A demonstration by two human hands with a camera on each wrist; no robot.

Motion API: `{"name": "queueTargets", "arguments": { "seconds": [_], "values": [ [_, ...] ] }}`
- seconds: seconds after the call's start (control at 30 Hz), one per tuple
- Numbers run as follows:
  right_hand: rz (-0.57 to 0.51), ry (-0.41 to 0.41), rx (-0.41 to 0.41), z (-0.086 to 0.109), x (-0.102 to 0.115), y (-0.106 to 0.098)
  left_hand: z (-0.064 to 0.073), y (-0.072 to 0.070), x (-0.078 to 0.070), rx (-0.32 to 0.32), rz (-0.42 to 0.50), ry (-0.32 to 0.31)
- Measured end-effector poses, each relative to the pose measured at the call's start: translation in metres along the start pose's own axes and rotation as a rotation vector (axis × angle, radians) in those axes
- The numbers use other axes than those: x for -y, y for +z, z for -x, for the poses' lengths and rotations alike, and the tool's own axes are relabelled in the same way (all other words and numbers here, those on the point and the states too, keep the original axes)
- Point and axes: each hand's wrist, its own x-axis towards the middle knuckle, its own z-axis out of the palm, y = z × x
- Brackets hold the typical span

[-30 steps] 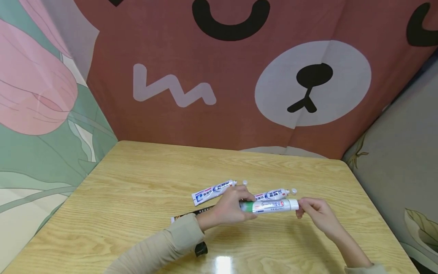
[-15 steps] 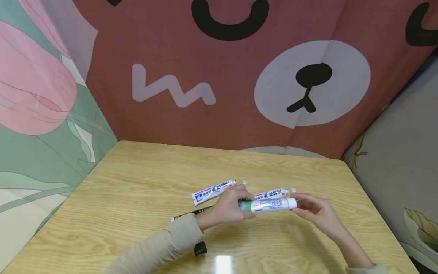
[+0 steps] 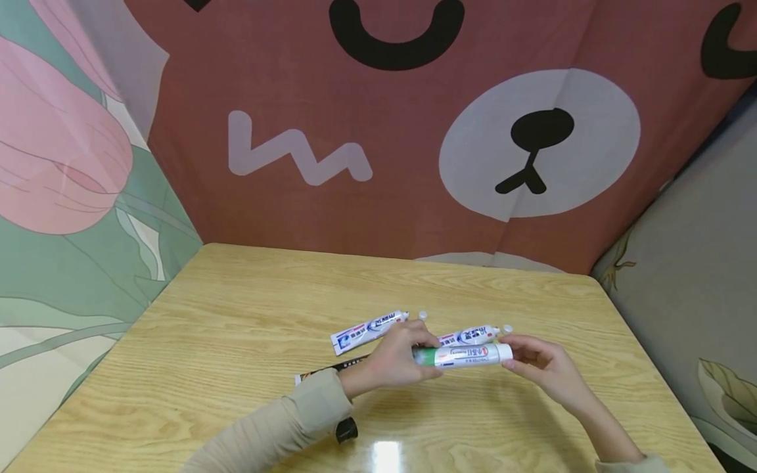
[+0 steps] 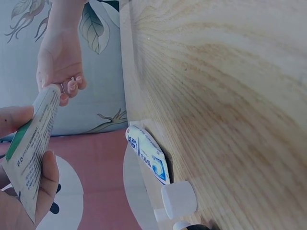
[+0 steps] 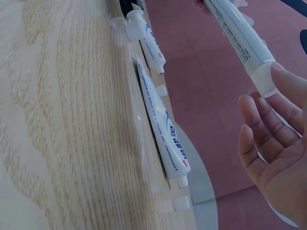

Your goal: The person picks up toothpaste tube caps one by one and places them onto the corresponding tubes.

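My left hand [image 3: 396,355] holds a white and green toothpaste tube [image 3: 467,356] above the table, its capped end pointing right. Between thumb and fingers, my right hand [image 3: 550,371] pinches the tube's white cap [image 5: 264,81]; the cap is still at the tube's end. Behind the held tube lies a blue and white toothpaste tube [image 5: 165,139], uncapped, with a small white cap [image 3: 508,329] beside its nozzle. A similar uncapped tube [image 3: 367,332] lies farther left, near another small cap [image 3: 422,315]. A black tube [image 3: 349,365] is partly hidden by my left hand.
The wooden table [image 3: 248,295] reaches back to a wall hanging [image 3: 284,217] with a bear print. A white cylindrical piece [image 4: 178,199] stands close to the black tube. Below the left cuff shows a small black object [image 3: 345,429].
My right hand has gone from fingertips at the cap's end to a wider grip around the cap, shifting slightly left. The held tube has turned a little; the left hand has barely moved.
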Motion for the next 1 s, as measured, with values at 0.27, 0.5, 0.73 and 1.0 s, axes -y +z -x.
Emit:
{"name": "queueTargets", "arguments": {
  "seconds": [0.27, 0.5, 0.73, 1.0],
  "values": [
    [0.073, 0.09, -0.003, 0.0012, 0.0032, -0.0002, 0.0013, 0.0015, 0.0004, 0.001, 0.008, 0.023],
    [0.04, 0.051, 0.027, 0.0011, 0.0025, -0.0007, 0.0016, 0.0, 0.0007, 0.007, 0.029, 0.019],
    [0.029, 0.039, 0.018, 0.0016, 0.0025, 0.0019, 0.0025, -0.0011, 0.0002, 0.007, 0.017, -0.015],
    [0.003, -0.013, 0.031, 0.0021, 0.002, 0.0021, 0.0028, -0.0015, -0.0044, 0.026, -0.042, 0.01]
  ]
}}
